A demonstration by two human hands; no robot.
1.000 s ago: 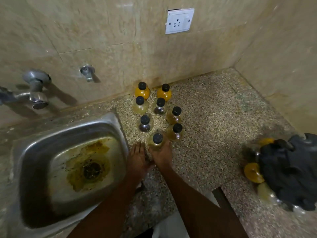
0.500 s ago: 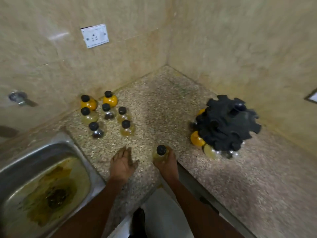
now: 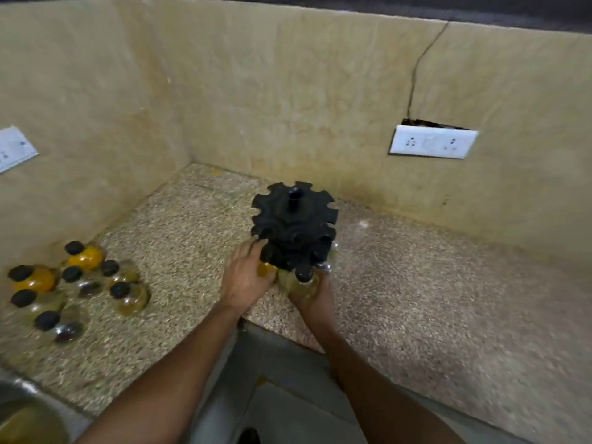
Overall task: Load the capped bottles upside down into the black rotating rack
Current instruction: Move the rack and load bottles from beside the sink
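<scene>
Black rotating rack [image 3: 294, 229] stands upright on the speckled stone counter [image 3: 416, 283], near the inner corner of the two tan walls; its central post points straight up and notched tiers ring it. Right hand [image 3: 312, 298] grips a capped bottle [image 3: 302, 282] of pale yellow liquid from below, just in front of the rack's lowest tier. The bottle's long axis is roughly vertical, black cap up and toward the rack, so it is not inverted. Left hand [image 3: 246, 277] rests against the rack's lower left side, fingers nearly straight, fingertips touching a tier's edge; the palm covers part of an orange-filled bottle [image 3: 265, 269] already seated low in the rack. The hands are close together but not touching. Seven more capped bottles [image 3: 80, 280] stand upright in a cluster at the counter's left, well apart from the rack, caps up; some hold orange liquid, some pale. A steel sink's rim [image 3: 19, 392] shows at lower left. One wall socket plate [image 3: 432, 141] sits on the right wall, another [image 3: 14, 147] on the left. Motion blur softens the detail.
</scene>
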